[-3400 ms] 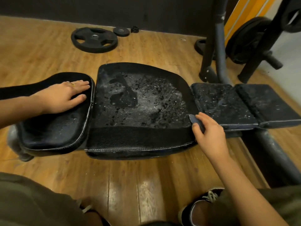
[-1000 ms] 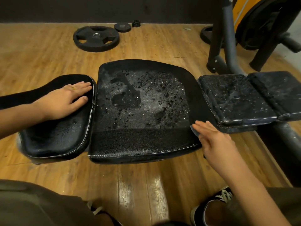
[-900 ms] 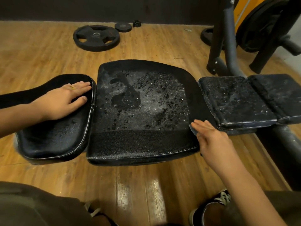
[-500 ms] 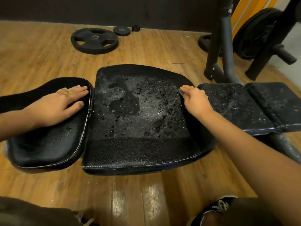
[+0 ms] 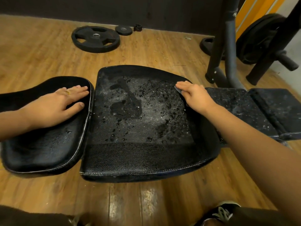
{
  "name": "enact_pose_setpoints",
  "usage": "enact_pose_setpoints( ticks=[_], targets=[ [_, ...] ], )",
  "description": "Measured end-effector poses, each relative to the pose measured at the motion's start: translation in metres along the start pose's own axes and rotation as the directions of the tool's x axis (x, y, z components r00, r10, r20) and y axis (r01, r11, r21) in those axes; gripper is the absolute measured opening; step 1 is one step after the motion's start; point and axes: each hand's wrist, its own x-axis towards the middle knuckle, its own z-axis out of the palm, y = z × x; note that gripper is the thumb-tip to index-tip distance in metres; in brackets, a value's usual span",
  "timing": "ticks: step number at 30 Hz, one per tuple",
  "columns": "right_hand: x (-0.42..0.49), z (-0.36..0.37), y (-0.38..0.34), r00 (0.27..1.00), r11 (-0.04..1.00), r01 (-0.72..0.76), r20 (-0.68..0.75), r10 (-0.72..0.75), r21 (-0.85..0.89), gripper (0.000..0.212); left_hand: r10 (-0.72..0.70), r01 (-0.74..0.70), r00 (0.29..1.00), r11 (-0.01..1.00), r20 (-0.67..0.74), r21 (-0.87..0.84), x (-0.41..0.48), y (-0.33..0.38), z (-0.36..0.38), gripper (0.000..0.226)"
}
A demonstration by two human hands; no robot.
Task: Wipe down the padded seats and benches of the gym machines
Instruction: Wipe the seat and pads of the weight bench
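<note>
The middle seat pad (image 5: 141, 121) lies low over the wooden floor (image 5: 146, 51), between a rounded pad (image 5: 44, 144) on its left and two narrower pads (image 5: 241, 111) on its right, all in one row from side to side; its top is covered with droplets and a dull film, while the strip along its near edge looks darker and cleaner, so I judge this pad only partly wiped; a small grey cloth (image 5: 178, 89) sits at the pad's far right corner, and the right hand (image 5: 193, 97) presses it down with fingers laid flat on it, not clenched; if the thumb hooks under it I cannot tell; from this hand the wet field lies to the left and toward the person, so the coming stroke would probably run across the pad toward the rounded one; the left hand (image 5: 57, 106) rests flat and relaxed on that rounded pad, grasping nothing, just beside the seam, nearer to the far side of the stroke but without cloth; behind lie a weight plate (image 5: 95, 39) and a dark machine frame (image 5: 228, 46)
</note>
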Motion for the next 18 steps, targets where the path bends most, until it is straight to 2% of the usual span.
enact_pose_setpoints(
  ticks=[3, 8, 13, 18],
  targets=[
    [-0.012, -0.015, 0.018, 0.993, 0.995, 0.083, 0.086, -0.078, -0.051, 0.042, 0.008, -0.008, 1.0, 1.0, -0.006, 0.005, 0.0, 0.003, -0.001, 0.069],
    [0.005, -0.014, 0.018, 0.985, 0.985, 0.159, 0.081, -0.153, -0.073, 0.04, 0.02, -0.02, 1.0, 1.0, -0.015, 0.001, -0.001, 0.004, -0.001, 0.078],
    [0.057, 0.006, -0.017, 0.946, 0.953, 0.303, 0.133, -0.296, -0.029, 0.038, 0.006, -0.006, 1.0, 1.0, -0.014, 0.008, -0.001, 0.004, -0.001, 0.078],
    [0.062, -0.012, -0.004, 0.904, 0.919, 0.388, 0.228, -0.363, -0.075, 0.047, 0.004, -0.004, 1.0, 1.0, 0.001, 0.01, -0.001, 0.009, -0.005, 0.079]
  ],
)
